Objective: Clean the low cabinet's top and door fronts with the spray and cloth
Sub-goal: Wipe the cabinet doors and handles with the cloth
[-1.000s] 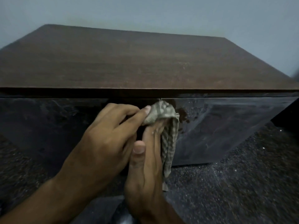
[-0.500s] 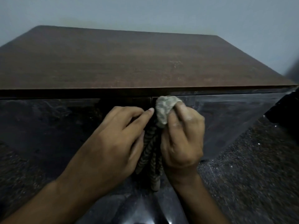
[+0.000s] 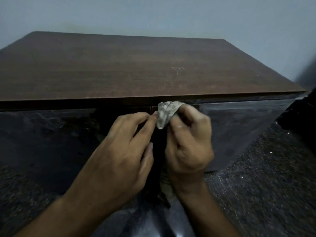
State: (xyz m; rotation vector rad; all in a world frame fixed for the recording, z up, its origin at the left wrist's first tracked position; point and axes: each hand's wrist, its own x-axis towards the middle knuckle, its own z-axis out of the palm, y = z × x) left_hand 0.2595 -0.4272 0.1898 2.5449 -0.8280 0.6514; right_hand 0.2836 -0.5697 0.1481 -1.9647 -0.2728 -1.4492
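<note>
Head view. Low cabinet (image 3: 119, 69): brown top bare, glossy dark door fronts (image 3: 239, 127) smeared. Cloth (image 3: 165, 114): bunched at the seam between the doors, just under the top's edge, tail hanging below. Right hand (image 3: 189, 142): fingers curled, pinching the cloth. Left hand (image 3: 119, 151): fingers bent, tips touching the cloth's edge. Spray: not visible. Risk, judged: so small a wad might only streak the gloss or slip from the pinch.
</note>
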